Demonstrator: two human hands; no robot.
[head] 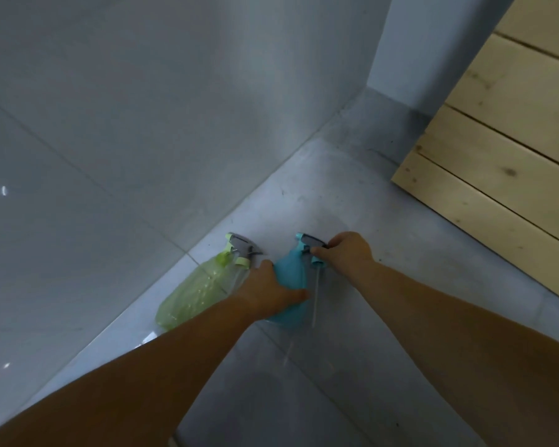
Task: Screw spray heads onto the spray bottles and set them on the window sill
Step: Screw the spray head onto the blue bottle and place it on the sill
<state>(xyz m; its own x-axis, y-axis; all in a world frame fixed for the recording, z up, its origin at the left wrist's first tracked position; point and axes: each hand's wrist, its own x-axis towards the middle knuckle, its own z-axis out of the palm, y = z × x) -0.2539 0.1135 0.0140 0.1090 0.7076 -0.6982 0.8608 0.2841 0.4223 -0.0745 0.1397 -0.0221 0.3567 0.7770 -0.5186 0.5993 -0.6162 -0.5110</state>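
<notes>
Two spray bottles lie on the pale tiled floor [352, 201] near the wall. The green bottle [191, 291] lies on the left, with a green and grey spray head [239, 250] at its neck. The blue bottle [289, 275] lies to its right. My left hand [268, 288] grips the blue bottle's body. My right hand [346, 253] pinches the blue and grey spray head [309, 243]. That head's thin clear dip tube [316, 295] hangs outside, along the bottle's right side.
A glossy grey tiled wall [126, 108] rises on the left and meets the floor just behind the bottles. A pale wooden plank panel [504, 130] stands at the right. A grey skirting strip [378, 124] runs along the back corner.
</notes>
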